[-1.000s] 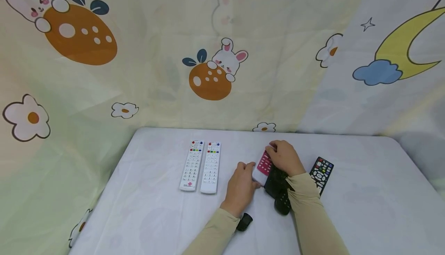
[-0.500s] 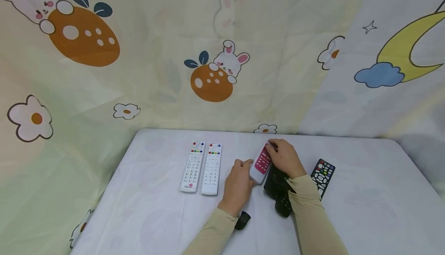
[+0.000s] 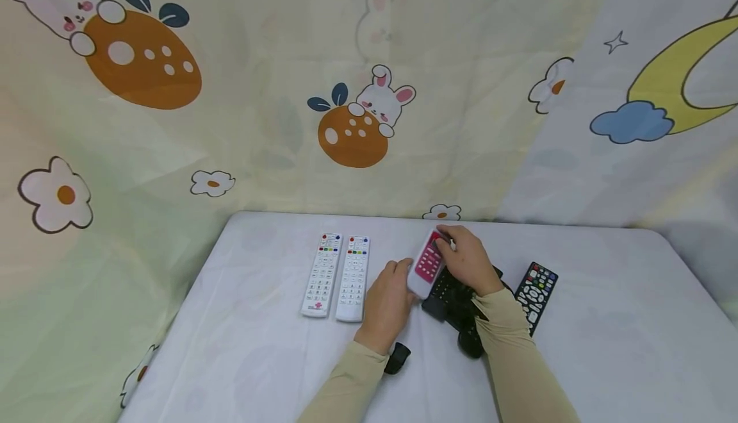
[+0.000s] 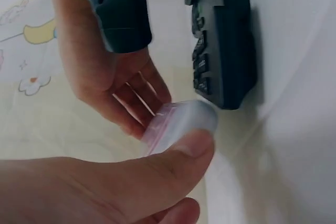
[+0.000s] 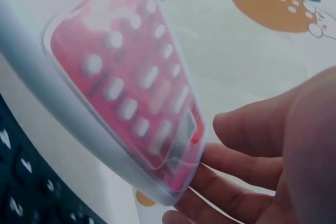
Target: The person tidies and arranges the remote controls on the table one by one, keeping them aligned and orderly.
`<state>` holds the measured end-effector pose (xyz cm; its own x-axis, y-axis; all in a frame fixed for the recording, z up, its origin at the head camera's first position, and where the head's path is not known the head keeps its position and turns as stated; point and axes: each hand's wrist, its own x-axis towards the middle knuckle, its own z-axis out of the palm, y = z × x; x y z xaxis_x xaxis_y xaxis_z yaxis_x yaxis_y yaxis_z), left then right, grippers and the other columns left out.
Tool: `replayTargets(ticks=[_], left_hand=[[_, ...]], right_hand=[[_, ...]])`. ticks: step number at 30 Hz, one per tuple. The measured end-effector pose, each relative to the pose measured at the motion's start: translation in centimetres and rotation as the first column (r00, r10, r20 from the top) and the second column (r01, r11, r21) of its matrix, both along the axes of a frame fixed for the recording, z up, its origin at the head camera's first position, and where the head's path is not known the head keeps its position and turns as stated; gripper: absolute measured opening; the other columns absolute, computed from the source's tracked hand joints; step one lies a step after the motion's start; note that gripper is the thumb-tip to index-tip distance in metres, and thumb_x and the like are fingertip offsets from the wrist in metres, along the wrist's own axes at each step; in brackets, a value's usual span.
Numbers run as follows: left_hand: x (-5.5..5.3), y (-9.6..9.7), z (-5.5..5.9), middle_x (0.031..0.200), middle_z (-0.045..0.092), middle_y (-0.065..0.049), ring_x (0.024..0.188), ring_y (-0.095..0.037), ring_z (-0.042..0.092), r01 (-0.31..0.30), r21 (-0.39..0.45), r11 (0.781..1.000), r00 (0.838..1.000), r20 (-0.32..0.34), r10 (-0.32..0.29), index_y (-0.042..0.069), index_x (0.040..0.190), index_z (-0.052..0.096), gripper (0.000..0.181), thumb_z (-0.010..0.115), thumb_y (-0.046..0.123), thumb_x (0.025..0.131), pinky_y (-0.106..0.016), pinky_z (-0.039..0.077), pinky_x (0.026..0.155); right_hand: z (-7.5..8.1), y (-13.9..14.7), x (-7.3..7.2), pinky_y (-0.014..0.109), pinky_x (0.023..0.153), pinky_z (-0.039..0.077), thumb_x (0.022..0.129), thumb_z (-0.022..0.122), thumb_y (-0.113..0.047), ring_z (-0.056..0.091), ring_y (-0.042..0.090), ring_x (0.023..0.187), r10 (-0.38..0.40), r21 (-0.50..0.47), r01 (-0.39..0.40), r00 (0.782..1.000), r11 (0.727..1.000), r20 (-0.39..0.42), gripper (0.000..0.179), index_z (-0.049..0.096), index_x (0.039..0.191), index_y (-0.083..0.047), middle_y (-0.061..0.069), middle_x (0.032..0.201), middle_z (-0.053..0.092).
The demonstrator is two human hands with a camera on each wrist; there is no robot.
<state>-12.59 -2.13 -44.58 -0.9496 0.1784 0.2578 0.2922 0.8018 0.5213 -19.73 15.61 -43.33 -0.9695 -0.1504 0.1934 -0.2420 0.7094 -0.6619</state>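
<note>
A white remote control with a pink keypad (image 3: pixel 427 259) is lifted at a tilt between my two hands. My left hand (image 3: pixel 385 304) pinches its near end, the thumb (image 4: pixel 191 142) along the side in the left wrist view. My right hand (image 3: pixel 469 259) is at the far end; in the right wrist view its fingers (image 5: pixel 231 182) reach behind the remote, while the thumb (image 5: pixel 252 129) stands near the edge. Beneath lies a black remote (image 4: pixel 231 51), partly hidden by the right hand and wrist camera in the head view.
Two white remotes, one left (image 3: pixel 321 275) and one right (image 3: pixel 353 279), lie side by side left of my hands. Another black remote (image 3: pixel 536 291) lies by my right forearm. The white table (image 3: pixel 248 346) ends at a printed cloth backdrop (image 3: pixel 259 122).
The pink-keyed remote has moved up and left, off the black remote, showing more of the black one's keys. Both hands have shifted slightly left with it.
</note>
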Motion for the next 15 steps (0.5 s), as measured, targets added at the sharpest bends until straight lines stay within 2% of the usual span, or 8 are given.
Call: replayTargets(ticks=[6, 15], left_hand=[[0.1, -0.2, 0.8, 0.108, 0.067, -0.013, 0.089, -0.022, 0.066, -0.017, -0.006, 1.0, 1.0, 0.014, 0.017, 0.002, 0.134, 0.059, 0.072, 0.091, 0.009, 0.07, -0.034, 0.056, 0.076], [0.6, -0.7, 1.6, 0.104, 0.067, -0.013, 0.087, -0.023, 0.066, -0.05, -0.049, 0.998, 0.998, -0.039, 0.048, 0.001, 0.128, 0.063, 0.068, 0.093, 0.006, 0.067, -0.037, 0.056, 0.071]], right_hand=[[-0.1, -0.9, 0.1, 0.056, 0.094, 0.048, 0.101, 0.054, -0.01, 0.058, 0.041, 0.116, 0.036, -0.026, -0.037, 0.999, 0.999, -0.02, 0.041, 0.054, 0.136, 0.01, 0.03, 0.131, 0.057], [0.1, -1.9, 0.4, 0.055, 0.093, 0.049, 0.101, 0.055, -0.01, 0.058, 0.041, 0.116, 0.047, -0.03, -0.048, 0.999, 0.998, -0.012, 0.042, 0.053, 0.138, 0.01, 0.03, 0.134, 0.055]])
